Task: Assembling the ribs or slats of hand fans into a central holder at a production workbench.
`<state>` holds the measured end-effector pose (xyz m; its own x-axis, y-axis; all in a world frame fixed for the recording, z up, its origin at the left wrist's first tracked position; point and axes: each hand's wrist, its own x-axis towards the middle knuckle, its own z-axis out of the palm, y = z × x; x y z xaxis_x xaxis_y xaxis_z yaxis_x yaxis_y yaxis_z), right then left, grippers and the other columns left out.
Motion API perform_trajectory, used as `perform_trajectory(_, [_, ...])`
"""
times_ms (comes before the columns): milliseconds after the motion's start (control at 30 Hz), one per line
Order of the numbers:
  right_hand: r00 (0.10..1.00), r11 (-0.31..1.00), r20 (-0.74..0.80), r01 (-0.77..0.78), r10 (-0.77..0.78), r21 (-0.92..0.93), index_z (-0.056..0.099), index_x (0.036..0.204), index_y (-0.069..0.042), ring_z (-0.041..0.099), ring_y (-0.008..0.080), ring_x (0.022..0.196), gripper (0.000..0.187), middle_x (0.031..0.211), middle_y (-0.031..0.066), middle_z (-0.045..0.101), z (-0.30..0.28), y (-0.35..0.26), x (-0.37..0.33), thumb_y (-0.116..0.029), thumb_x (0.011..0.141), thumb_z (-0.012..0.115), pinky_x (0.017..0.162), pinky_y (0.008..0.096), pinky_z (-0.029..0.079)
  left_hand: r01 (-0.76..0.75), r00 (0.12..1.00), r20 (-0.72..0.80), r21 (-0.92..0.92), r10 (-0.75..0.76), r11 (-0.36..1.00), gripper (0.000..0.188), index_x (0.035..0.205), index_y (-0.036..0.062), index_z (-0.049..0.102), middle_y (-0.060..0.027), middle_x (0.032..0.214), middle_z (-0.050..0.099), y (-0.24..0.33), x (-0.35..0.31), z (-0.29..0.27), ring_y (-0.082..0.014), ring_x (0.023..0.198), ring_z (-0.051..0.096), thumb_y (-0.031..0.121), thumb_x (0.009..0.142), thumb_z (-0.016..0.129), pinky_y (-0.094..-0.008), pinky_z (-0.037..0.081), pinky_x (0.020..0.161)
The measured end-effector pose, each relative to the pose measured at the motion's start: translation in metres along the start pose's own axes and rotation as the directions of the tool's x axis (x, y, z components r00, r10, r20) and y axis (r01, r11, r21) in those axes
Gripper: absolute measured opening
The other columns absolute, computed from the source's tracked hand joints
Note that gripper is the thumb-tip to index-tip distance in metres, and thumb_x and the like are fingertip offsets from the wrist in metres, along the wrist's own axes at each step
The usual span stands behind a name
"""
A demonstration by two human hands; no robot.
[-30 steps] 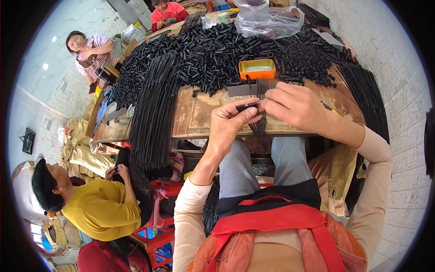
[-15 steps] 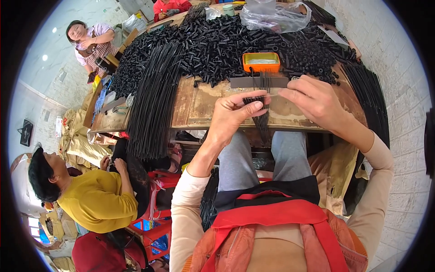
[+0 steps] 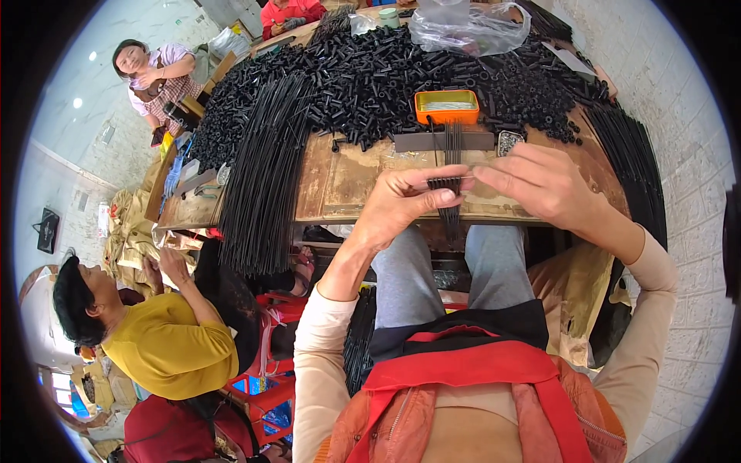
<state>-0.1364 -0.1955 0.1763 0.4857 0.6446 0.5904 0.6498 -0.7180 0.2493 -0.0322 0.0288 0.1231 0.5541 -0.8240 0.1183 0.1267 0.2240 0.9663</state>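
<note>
My left hand is closed around a row of thin black rods, thumb below and fingers above. The rods stand side by side, their far ends over the wooden table and near ends past its front edge. Close to the right of that grip, my right hand is pinched. A fine light-coloured wire runs from its fingertips to the rods; whether it passes through them is too small to tell. Beyond the hands, an orange box holds thin pale metal pieces.
Small black tubular parts are heaped across the table's back. Long black rods lie in bundles at left and right. A dark flat bar and a small metal-filled dish lie ahead. A person in yellow sits at left.
Both my hands have come slightly nearer to me, the rods now in a more even row. The right hand stays pinched beside them. The person in yellow has raised their hands.
</note>
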Motion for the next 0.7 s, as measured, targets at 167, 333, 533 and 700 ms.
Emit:
perform_trajectory(167, [0.999,1.000,-0.032,0.021,-0.021,0.000,0.065,0.109,0.000,0.059,0.0209,0.073,0.044,0.090,0.0088,0.063,0.008,0.000,0.011,-0.006,0.065,0.069,0.059,0.0300,0.049,0.087,0.996,-0.037,0.010,-0.086,0.996,0.039,0.125,-0.0014,0.059,-0.0161,0.114,0.066,0.001,0.002,-0.002,-0.0245,0.107,0.064,-0.003,0.086,0.065,-0.0361,0.052,0.095])
perform_trajectory(333, [0.977,0.984,-0.154,-0.127,0.146,0.125,0.064,0.112,-0.005,0.062,0.0264,0.078,0.038,0.094,0.0118,0.064,0.012,0.023,0.005,-0.005,0.074,0.071,0.065,0.0348,0.051,0.040,0.999,0.029,0.197,-0.046,0.980,0.051,0.130,0.0026,0.057,-0.0070,0.123,0.064,-0.048,-0.003,-0.022,-0.0159,0.113,0.060,0.005,0.081,0.073,-0.0299,0.049,0.094])
perform_trajectory(533, [0.775,0.777,0.350,-0.606,0.527,0.170,0.067,0.097,-0.002,0.064,0.0302,0.083,0.017,0.091,0.0112,0.065,0.077,0.072,-0.061,-0.015,0.089,0.059,0.073,0.0369,0.050,-0.248,0.938,0.214,0.964,0.271,0.099,0.086,0.144,0.0208,0.041,-0.0156,0.151,0.033,-0.114,0.007,-0.018,-0.0352,0.136,0.036,0.023,0.067,0.080,-0.0440,0.033,0.111])
perform_trajectory(700, [0.847,0.850,0.267,-0.507,0.460,0.140,0.067,0.092,-0.005,0.064,0.0327,0.084,0.017,0.089,0.0118,0.066,0.131,0.126,-0.040,-0.019,0.089,0.058,0.073,0.0398,0.051,-0.295,0.937,0.266,0.950,0.228,0.106,0.079,0.137,0.0208,0.050,-0.0157,0.152,0.032,-0.135,0.019,-0.039,-0.0345,0.141,0.030,0.034,0.065,0.081,-0.0480,0.029,0.113])
